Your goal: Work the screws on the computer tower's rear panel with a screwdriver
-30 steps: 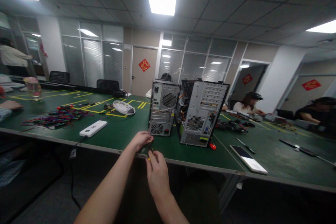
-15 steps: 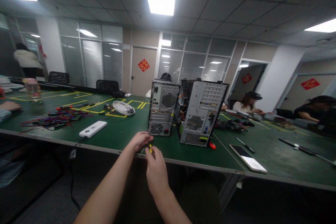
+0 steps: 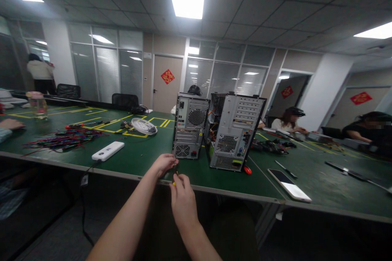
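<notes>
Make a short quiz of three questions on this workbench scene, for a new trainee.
1. True or false: the left computer case and the right computer case on the green table show their rear panels to the camera.
2. What do the left hand and the right hand pinch between them? A) a white fan B) a small yellow and black tool C) a glass jar
3. Fill in: the flat phone lies to the ____ of both cases, near the table edge.
Key: 1 true; 2 B; 3 right.
</notes>
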Demonstrator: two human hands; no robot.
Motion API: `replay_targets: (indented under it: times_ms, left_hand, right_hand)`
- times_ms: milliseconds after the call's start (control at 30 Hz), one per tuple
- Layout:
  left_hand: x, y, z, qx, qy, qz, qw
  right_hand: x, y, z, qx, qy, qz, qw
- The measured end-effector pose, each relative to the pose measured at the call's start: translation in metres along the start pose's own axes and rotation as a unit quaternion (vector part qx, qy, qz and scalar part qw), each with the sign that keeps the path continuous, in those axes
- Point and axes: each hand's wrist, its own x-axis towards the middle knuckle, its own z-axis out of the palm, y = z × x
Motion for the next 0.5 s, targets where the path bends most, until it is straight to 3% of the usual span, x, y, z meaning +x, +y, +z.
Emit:
replay_targets:
  times_ms: [267,500]
  left_hand:
    - [-0.001,0.000,0.003,0.013,0.015,0.003,1.000]
    - [0.000,-0.002,0.003,0.035,0.026,0.013,0.999]
  right_hand:
    - [0.003,0.005,0.000,0.033,0.025,0.044,0.998]
    - [-0.008,0.001,-0.006,0.057,0.004,0.013,0.998]
